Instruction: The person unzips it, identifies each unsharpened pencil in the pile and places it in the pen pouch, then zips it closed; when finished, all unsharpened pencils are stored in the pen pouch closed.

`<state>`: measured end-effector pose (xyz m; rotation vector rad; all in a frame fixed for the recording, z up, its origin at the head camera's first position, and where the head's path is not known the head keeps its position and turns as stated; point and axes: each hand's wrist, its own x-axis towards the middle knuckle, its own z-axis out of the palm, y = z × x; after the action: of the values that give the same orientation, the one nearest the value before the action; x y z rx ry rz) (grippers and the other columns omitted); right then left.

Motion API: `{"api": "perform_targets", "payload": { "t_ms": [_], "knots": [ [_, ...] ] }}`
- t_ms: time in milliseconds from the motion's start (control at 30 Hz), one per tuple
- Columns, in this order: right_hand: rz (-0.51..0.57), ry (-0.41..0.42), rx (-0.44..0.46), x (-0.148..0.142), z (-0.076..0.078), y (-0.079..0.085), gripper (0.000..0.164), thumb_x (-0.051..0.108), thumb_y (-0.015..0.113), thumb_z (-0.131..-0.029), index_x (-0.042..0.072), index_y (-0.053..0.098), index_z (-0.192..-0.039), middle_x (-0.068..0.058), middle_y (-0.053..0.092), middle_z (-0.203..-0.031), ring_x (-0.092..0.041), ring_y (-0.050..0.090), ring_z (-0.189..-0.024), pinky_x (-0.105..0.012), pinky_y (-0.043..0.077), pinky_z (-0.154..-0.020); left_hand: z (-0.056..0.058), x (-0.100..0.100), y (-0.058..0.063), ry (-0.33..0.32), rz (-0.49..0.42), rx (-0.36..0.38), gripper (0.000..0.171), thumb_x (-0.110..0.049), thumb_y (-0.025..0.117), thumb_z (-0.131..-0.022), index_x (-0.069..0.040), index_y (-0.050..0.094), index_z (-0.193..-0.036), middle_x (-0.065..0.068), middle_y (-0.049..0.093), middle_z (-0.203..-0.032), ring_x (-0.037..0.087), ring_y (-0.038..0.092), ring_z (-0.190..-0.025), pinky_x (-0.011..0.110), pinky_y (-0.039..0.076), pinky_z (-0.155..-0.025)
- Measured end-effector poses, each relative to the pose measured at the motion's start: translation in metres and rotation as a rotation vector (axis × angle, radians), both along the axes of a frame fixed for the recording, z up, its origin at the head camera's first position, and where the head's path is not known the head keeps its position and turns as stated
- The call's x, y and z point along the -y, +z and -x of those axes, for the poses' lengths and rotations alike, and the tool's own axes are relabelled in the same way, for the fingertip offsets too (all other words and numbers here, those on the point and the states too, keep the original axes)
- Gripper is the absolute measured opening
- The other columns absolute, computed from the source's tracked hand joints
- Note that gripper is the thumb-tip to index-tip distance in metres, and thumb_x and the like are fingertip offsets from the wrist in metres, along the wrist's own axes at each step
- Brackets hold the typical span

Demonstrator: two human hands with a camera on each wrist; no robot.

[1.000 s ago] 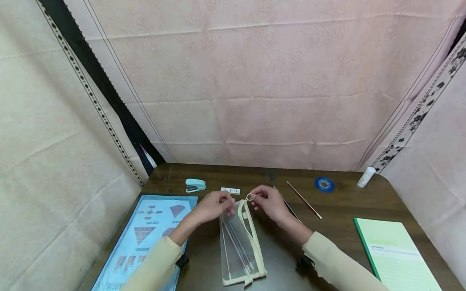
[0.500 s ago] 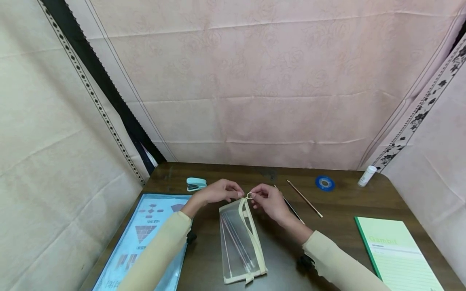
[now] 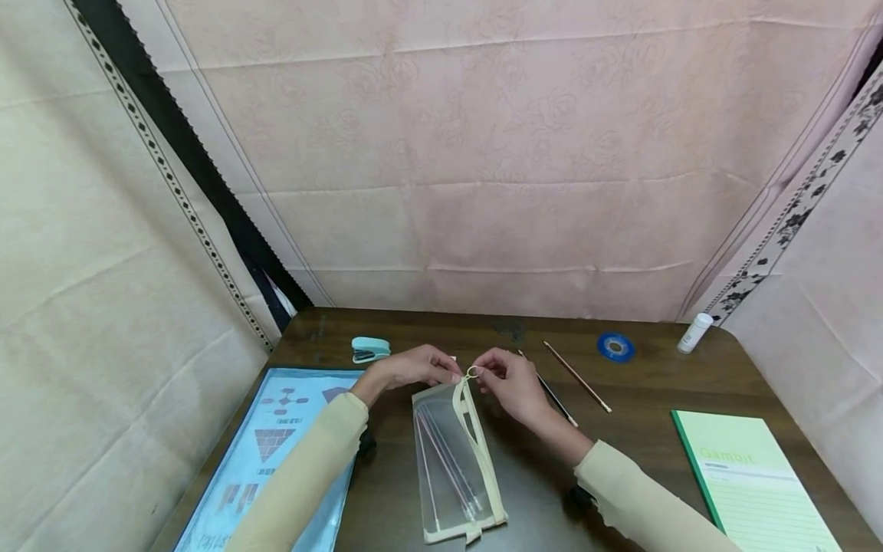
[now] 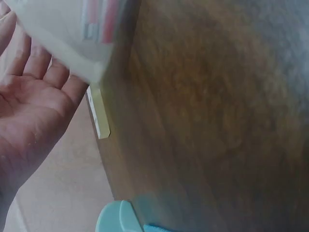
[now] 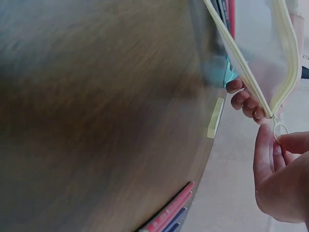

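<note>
A see-through pencil case with cream zip trim hangs between my hands, several thin sticks inside it. The zip edges spread apart from the slider. My right hand pinches the ring pull between thumb and finger. At the same end, my left hand holds the case's top corner. Its fingertips are curled by the slider in the right wrist view. In the left wrist view, the case partly covers the left hand.
A light-blue stapler lies behind a blue printed folder. A small white-and-yellow block is mostly hidden by my left hand in the head view. Two pencils, blue tape, a glue stick and a green notebook lie rightward.
My left hand has moved right to the zip-pull end of the case, covering most of the small white block. The right hand stays at the ring, nearly still.
</note>
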<state>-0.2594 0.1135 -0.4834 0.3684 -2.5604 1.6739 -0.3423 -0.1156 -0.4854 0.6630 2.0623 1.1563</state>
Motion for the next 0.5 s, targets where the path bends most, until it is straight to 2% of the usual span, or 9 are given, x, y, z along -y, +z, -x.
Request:
{"api": "perform_targets", "payload": {
  "t_ms": [100, 233, 333, 500],
  "knots": [
    [-0.081, 0.008, -0.080, -0.001, -0.003, 0.001, 0.005, 0.018, 0.066, -0.091, 0.019, 0.069, -0.095, -0.002, 0.070, -0.085, -0.016, 0.066, -0.068, -0.028, 0.057, -0.059, -0.001, 0.001, -0.003, -0.005, -0.024, 0.007, 0.029, -0.042, 0.068, -0.087, -0.019, 0.072, -0.105, 0.001, 0.068, -0.101, 0.016, 0.057, -0.090, 0.031, 0.051, -0.079],
    [-0.166, 0.006, -0.163, -0.002, -0.006, 0.002, 0.004, 0.020, 0.066, -0.092, 0.022, 0.069, -0.093, 0.003, 0.069, -0.081, -0.010, 0.061, -0.065, -0.024, 0.052, -0.055, -0.002, 0.000, -0.005, -0.030, -0.070, 0.011, 0.028, -0.038, 0.065, -0.090, -0.016, 0.071, -0.107, 0.002, 0.068, -0.103, 0.017, 0.059, -0.093, 0.031, 0.051, -0.085],
    [-0.216, 0.001, -0.222, -0.003, -0.008, 0.004, 0.004, 0.020, 0.066, -0.091, 0.023, 0.068, -0.092, 0.007, 0.069, -0.080, -0.006, 0.058, -0.065, -0.022, 0.050, -0.056, -0.004, -0.002, -0.003, -0.043, -0.095, 0.008, 0.026, -0.035, 0.064, -0.092, -0.015, 0.071, -0.107, 0.003, 0.068, -0.103, 0.017, 0.059, -0.093, 0.032, 0.051, -0.085],
    [-0.268, 0.008, -0.286, -0.006, -0.013, 0.007, 0.007, 0.016, 0.067, -0.090, 0.023, 0.068, -0.091, 0.009, 0.068, -0.079, -0.005, 0.056, -0.066, -0.020, 0.049, -0.059, -0.005, -0.007, 0.002, -0.025, -0.078, -0.021, 0.026, -0.038, 0.064, -0.091, -0.018, 0.072, -0.106, 0.002, 0.070, -0.103, 0.017, 0.058, -0.093, 0.033, 0.048, -0.084]
  ]
}}
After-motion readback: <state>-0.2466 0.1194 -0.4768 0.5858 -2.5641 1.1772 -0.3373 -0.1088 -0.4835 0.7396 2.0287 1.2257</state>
